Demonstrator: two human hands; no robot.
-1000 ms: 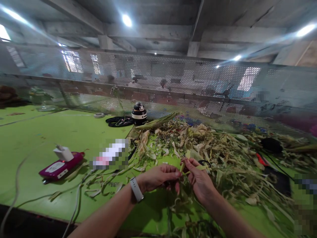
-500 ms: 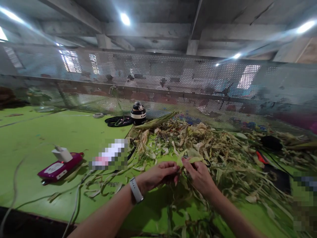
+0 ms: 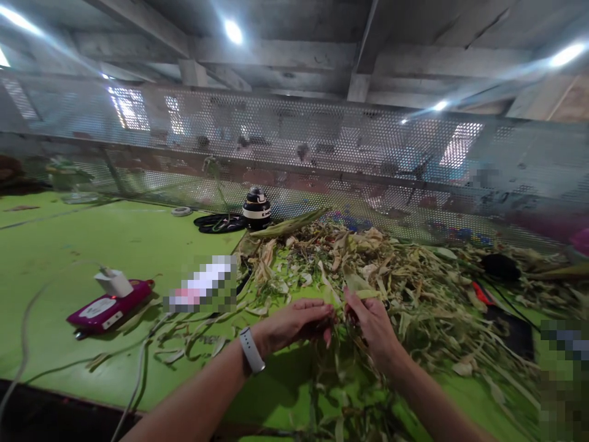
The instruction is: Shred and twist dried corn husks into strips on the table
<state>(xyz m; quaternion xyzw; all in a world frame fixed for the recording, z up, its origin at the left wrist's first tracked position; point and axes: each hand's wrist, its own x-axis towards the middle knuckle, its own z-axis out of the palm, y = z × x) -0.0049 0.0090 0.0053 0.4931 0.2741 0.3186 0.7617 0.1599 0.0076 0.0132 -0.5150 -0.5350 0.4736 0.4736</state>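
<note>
My left hand (image 3: pixel 304 320), with a pale watch band on its wrist, is closed, its thumb and fingers pinching a thin pale-green strip of corn husk (image 3: pixel 328 296). Just to its right, my right hand (image 3: pixel 373 326) is closed on another piece of corn husk (image 3: pixel 359 283), which sticks up past the thumb. A small gap separates the two hands. Both are above the near side of a loose heap of dried husk strips (image 3: pixel 414 288). My fingers hide the lower ends of the held pieces.
On the green table (image 3: pixel 138 236) lie a purple power strip (image 3: pixel 108 310) with a white charger (image 3: pixel 113 282), a blurred-out device (image 3: pixel 205 285) and trailing cables. A black jar-shaped object (image 3: pixel 257 209) stands at the back before a perforated metal screen (image 3: pixel 294 141). A dark pouch (image 3: pixel 510 331) lies right.
My hands have moved slightly apart, the right one shifting a little to the right. The husk between them, earlier spanning both hands, now shows as separate pieces. The view has shifted slightly.
</note>
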